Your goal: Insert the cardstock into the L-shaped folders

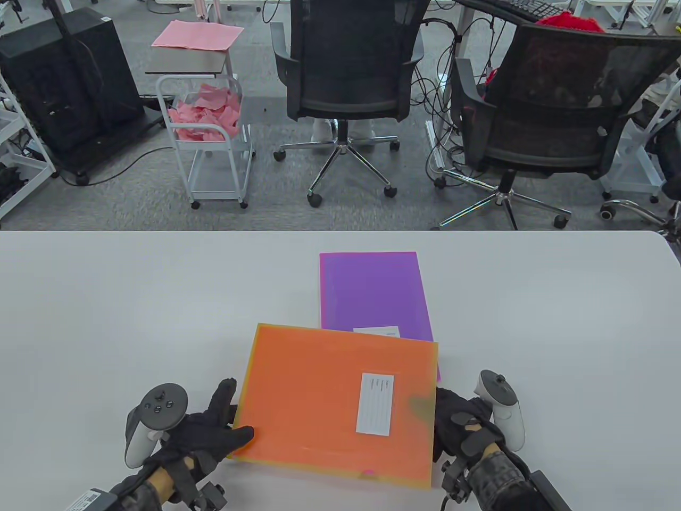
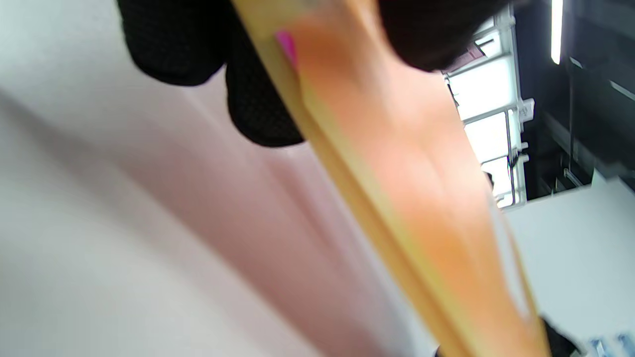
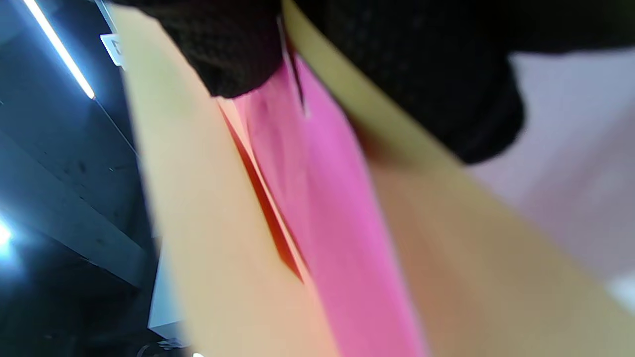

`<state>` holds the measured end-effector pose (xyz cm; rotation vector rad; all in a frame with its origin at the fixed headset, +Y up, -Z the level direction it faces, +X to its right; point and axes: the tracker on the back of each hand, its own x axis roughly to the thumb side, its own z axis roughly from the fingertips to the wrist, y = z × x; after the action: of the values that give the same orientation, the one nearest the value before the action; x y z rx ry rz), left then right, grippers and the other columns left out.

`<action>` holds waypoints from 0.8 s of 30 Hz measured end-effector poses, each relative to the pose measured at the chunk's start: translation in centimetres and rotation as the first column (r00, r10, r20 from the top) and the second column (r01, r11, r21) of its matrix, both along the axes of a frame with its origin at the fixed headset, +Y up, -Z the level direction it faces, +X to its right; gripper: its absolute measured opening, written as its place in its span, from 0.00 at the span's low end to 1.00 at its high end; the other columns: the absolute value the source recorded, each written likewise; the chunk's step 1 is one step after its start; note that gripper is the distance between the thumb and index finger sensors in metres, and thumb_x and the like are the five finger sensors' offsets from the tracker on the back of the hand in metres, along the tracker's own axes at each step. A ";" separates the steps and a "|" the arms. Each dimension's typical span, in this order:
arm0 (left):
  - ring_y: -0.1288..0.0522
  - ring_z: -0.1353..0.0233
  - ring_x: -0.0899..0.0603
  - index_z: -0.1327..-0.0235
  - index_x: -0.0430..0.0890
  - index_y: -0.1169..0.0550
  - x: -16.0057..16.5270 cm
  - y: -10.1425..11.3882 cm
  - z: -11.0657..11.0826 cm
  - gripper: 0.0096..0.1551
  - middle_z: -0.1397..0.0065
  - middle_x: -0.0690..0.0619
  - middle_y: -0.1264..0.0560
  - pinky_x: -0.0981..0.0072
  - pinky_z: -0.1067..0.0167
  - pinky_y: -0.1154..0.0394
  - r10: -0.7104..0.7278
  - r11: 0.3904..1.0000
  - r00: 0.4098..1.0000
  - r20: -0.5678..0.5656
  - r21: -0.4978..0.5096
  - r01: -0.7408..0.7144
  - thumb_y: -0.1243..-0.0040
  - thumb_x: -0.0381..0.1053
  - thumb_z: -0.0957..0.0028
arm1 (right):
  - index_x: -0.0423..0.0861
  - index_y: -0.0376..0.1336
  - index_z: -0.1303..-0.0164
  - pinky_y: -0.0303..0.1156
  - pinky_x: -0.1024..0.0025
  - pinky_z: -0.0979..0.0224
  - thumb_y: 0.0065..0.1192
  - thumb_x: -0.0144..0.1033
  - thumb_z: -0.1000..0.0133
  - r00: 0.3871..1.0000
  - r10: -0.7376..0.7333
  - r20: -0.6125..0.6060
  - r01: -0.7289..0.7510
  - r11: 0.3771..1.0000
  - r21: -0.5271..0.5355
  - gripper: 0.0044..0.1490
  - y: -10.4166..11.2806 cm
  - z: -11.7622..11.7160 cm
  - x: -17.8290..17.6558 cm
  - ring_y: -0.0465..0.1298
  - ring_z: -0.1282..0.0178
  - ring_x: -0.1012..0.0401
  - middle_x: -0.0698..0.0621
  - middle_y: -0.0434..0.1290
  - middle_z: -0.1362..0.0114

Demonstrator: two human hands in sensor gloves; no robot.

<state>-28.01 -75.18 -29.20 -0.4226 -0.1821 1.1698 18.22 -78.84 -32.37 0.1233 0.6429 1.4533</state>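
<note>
An orange L-shaped folder (image 1: 330,399) with a white label is held just above the table's near edge. My left hand (image 1: 213,426) grips its left edge, thumb on top; the folder's edge shows in the left wrist view (image 2: 397,188). My right hand (image 1: 452,420) grips its right edge, fingers showing through the translucent cover. Pink cardstock (image 3: 327,198) lies between the folder's two sheets in the right wrist view, and a small pink bit shows at the near edge (image 1: 367,472). A purple folder (image 1: 372,293) lies flat behind, partly under the orange one.
The white table (image 1: 133,298) spreads to both sides. Beyond its far edge stand two black office chairs (image 1: 351,80) and a small white cart (image 1: 207,138) holding pink paper scraps, with pink sheets on its top.
</note>
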 end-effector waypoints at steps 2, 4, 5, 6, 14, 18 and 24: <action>0.09 0.59 0.47 0.28 0.42 0.44 -0.3 -0.1 -0.1 0.46 0.43 0.47 0.20 0.51 0.53 0.15 0.051 0.998 0.997 -0.055 -0.038 -0.053 0.32 0.44 0.56 | 0.40 0.63 0.51 0.80 0.68 0.74 0.64 0.46 0.50 0.999 0.032 0.001 -0.032 0.999 0.003 0.27 0.0 0.0 -0.1 0.82 0.75 0.56 0.43 0.81 0.63; 0.09 0.60 0.47 0.28 0.43 0.43 -0.6 0.0 -0.1 0.45 0.44 0.48 0.20 0.52 0.54 0.15 0.042 0.998 0.996 -0.076 -0.033 -0.045 0.33 0.45 0.56 | 0.39 0.62 0.49 0.80 0.68 0.72 0.65 0.47 0.50 0.999 0.040 0.001 -0.040 0.999 -0.001 0.29 -0.1 0.1 -0.1 0.82 0.72 0.56 0.43 0.81 0.61; 0.09 0.61 0.47 0.29 0.44 0.41 -0.8 0.2 -0.2 0.43 0.44 0.49 0.20 0.51 0.55 0.15 0.026 0.999 0.995 -0.101 -0.019 -0.028 0.33 0.44 0.56 | 0.39 0.61 0.48 0.80 0.67 0.70 0.64 0.48 0.50 1.000 0.024 0.004 -0.024 1.000 -0.001 0.31 -0.1 0.1 -0.1 0.82 0.70 0.55 0.42 0.80 0.58; 0.09 0.61 0.47 0.30 0.46 0.40 -0.9 0.2 -0.2 0.42 0.45 0.49 0.20 0.52 0.55 0.15 0.021 1.000 0.994 -0.111 -0.012 -0.022 0.33 0.44 0.57 | 0.39 0.60 0.46 0.80 0.66 0.68 0.64 0.48 0.50 1.000 0.010 0.010 -0.010 1.000 0.001 0.32 -0.2 0.1 0.0 0.82 0.68 0.54 0.42 0.79 0.55; 0.11 0.63 0.45 0.35 0.54 0.33 -1.8 0.2 -0.4 0.34 0.46 0.48 0.20 0.49 0.55 0.16 0.013 1.000 0.982 -0.188 -0.004 -0.014 0.35 0.43 0.57 | 0.41 0.45 0.30 0.78 0.60 0.53 0.53 0.66 0.46 0.946 -0.276 0.169 0.266 0.961 0.080 0.50 0.0 0.1 1.3 0.75 0.45 0.43 0.36 0.66 0.33; 0.11 0.63 0.44 0.39 0.56 0.31 -2.0 0.2 -0.5 0.30 0.46 0.47 0.19 0.48 0.55 0.17 0.007 1.000 0.982 -0.190 -0.001 -0.008 0.36 0.43 0.56 | 0.46 0.37 0.26 0.79 0.62 0.57 0.59 0.60 0.46 0.980 -0.145 0.135 0.124 0.981 0.152 0.53 1.1 -0.2 1.2 0.79 0.51 0.47 0.38 0.71 0.42; 0.12 0.61 0.43 0.42 0.56 0.28 -2.2 0.8 -0.7 0.27 0.46 0.48 0.19 0.45 0.53 0.19 -0.084 0.994 0.977 -0.196 0.056 0.097 0.37 0.43 0.57 | 0.44 0.60 0.39 0.80 0.63 0.72 0.70 0.43 0.53 0.977 0.206 0.062 -0.214 0.957 0.196 0.35 3.2 -0.2 0.5 0.83 0.68 0.49 0.39 0.79 0.58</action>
<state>-30.24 -74.35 -29.92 -0.2552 -0.0316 1.1046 18.77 -75.60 -32.56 0.1873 0.4849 1.7215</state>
